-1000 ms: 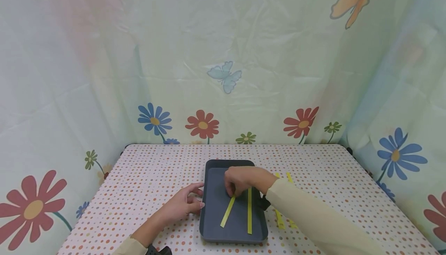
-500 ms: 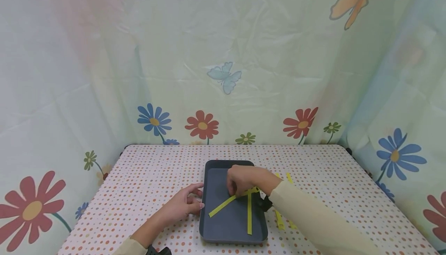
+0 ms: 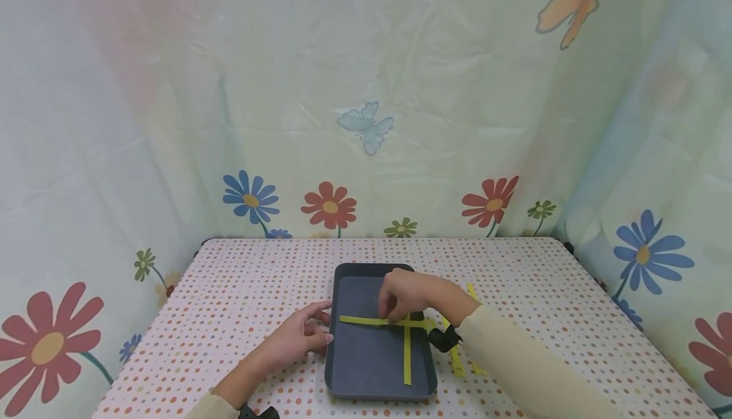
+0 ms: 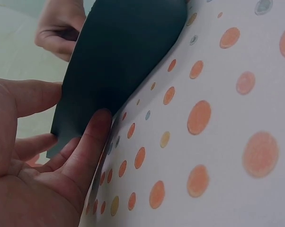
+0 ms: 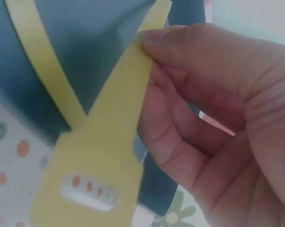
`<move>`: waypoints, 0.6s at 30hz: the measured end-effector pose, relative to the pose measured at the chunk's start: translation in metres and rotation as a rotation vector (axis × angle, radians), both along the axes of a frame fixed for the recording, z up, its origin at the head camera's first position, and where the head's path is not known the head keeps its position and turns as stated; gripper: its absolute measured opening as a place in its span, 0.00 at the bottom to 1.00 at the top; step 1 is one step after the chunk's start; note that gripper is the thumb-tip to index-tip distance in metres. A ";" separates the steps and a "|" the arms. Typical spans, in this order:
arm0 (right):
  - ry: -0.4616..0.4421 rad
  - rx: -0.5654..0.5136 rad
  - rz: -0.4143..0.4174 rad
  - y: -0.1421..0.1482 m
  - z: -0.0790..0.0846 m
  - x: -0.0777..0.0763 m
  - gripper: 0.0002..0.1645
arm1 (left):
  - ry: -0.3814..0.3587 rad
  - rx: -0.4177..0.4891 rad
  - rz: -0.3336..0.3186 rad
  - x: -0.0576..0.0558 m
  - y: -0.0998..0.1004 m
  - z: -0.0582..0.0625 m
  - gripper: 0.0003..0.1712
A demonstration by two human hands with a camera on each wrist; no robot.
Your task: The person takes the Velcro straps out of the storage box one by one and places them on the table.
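A dark grey rectangular tray lies on the dotted table. Over it, my right hand pinches a flat yellow strip between thumb and fingers, near its middle. The strip lies crosswise in the head view, its wide slotted end reaching past the tray's right wall. Beneath it, a second yellow strip runs lengthwise inside the tray's right side. My left hand rests against the tray's left side, its extended fingertips on the wall and rim.
To the right of the tray, further yellow strips lie on the tablecloth, partly hidden by my right forearm. A flower-print curtain encloses the table's back and sides.
The held strip has swung from slanting lengthwise to lying crosswise, its free end moving up and left. My right hand has shifted slightly right; my left hand stays put.
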State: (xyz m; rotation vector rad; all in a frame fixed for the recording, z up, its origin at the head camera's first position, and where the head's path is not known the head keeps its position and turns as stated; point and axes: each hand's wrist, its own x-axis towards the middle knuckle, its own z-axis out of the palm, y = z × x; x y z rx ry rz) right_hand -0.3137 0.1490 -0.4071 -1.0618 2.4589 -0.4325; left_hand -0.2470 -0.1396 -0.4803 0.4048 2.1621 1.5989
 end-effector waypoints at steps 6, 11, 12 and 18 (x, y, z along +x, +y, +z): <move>-0.047 -0.106 -0.021 0.015 -0.004 0.002 0.09 | 0.006 0.000 -0.002 0.000 0.000 0.000 0.42; -0.140 -0.184 -0.118 0.025 -0.007 0.006 0.08 | 0.006 0.005 -0.002 0.001 0.000 0.000 0.43; -0.155 -0.202 -0.131 0.027 -0.008 0.007 0.09 | 0.007 0.006 -0.002 0.001 0.000 0.000 0.43; -0.175 -0.306 -0.148 0.041 -0.013 0.011 0.11 | 0.006 0.000 -0.002 0.001 -0.001 0.000 0.43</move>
